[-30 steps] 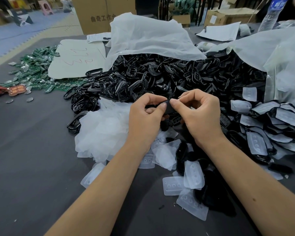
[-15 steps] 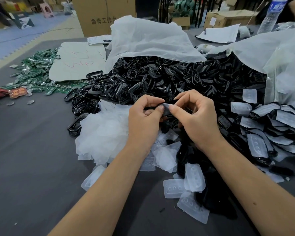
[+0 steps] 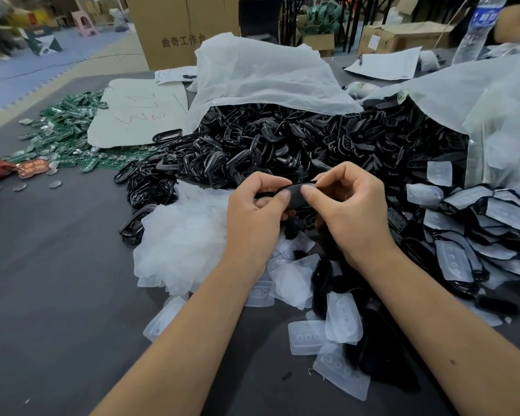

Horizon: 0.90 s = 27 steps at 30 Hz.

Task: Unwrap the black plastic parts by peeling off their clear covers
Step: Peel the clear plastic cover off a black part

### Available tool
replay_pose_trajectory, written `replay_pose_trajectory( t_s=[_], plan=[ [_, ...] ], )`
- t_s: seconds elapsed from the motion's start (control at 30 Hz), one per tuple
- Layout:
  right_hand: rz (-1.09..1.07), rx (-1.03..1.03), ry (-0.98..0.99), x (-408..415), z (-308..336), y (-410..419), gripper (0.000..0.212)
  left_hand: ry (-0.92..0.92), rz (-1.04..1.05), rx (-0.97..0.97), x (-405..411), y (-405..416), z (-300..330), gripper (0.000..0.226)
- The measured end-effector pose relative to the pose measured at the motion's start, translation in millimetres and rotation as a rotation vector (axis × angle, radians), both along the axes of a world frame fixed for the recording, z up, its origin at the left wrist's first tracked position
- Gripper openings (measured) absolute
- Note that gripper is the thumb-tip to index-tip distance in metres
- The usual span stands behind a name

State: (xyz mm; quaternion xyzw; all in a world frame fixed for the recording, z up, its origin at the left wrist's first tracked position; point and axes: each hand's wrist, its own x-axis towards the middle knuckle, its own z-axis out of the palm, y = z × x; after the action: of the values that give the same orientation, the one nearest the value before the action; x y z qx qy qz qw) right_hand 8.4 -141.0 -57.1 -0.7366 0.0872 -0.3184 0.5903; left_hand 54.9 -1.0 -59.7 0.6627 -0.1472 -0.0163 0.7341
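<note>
Seen from the head camera, a person's two hands are meeting over a grey tabletop (image 3: 51, 295), both pinching a single black plastic part (image 3: 297, 196) held between them above the clutter. The left hand (image 3: 254, 217) is gripping the part's left end with curled fingers and thumb, while the right hand (image 3: 351, 214) is pinching its right end, thumb pressing on the top face. Whether a clear cover is on this part cannot be told. Just below the hands, peeled clear covers (image 3: 341, 321) are lying scattered near a heap of white film (image 3: 183, 244). Behind the hands, a large pile of black parts (image 3: 282, 145) is spilling from an open plastic bag (image 3: 261, 76). To the right, covered parts (image 3: 505, 214) are lying stacked. Green circuit boards (image 3: 63, 121) are sitting at far left, a cardboard box (image 3: 174, 28) beyond.
</note>
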Motion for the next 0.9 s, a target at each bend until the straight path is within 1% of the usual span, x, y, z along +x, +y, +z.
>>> replay_pose_trajectory(
  t_s=[0.1, 0.23, 0.33, 0.4, 0.5, 0.57, 0.73, 0.9],
  plan=[
    [0.081, 0.138, -0.009, -0.4, 1.2, 0.5, 0.024, -0.001, 0.004, -0.013, 1.2, 0.3, -0.6, 0.01],
    [0.144, 0.261, 0.044, 0.7, 4.2, -1.6, 0.016, -0.029, 0.001, -0.016, 1.4, 0.7, -0.7, 0.011],
    [0.204, 0.29, 0.112, 2.1, 4.6, -2.5, 0.015, -0.049, -0.003, -0.027, 2.1, 1.2, -0.8, 0.014],
    [0.227, 0.31, 0.113, 2.3, 4.2, -3.0, 0.017, -0.049, -0.012, -0.033, 2.3, 1.2, -1.3, 0.012],
    [0.215, 0.342, 0.098, 1.9, 4.2, -5.4, 0.008, -0.056, -0.032, 0.0, 2.4, 0.1, -2.3, 0.006],
    [0.211, 0.362, 0.09, 2.6, 3.9, -6.5, 0.006, -0.062, -0.045, 0.03, 2.2, -0.8, -2.6, 0.005],
    [0.249, 0.336, 0.088, 2.9, 2.5, -6.9, 0.013, -0.044, -0.11, 0.042, -0.4, -1.2, -3.1, 0.005],
    [0.243, 0.314, 0.095, 3.1, 1.3, -7.4, 0.004, -0.014, -0.093, 0.038, 0.5, -1.2, -2.7, 0.008]
  ],
)
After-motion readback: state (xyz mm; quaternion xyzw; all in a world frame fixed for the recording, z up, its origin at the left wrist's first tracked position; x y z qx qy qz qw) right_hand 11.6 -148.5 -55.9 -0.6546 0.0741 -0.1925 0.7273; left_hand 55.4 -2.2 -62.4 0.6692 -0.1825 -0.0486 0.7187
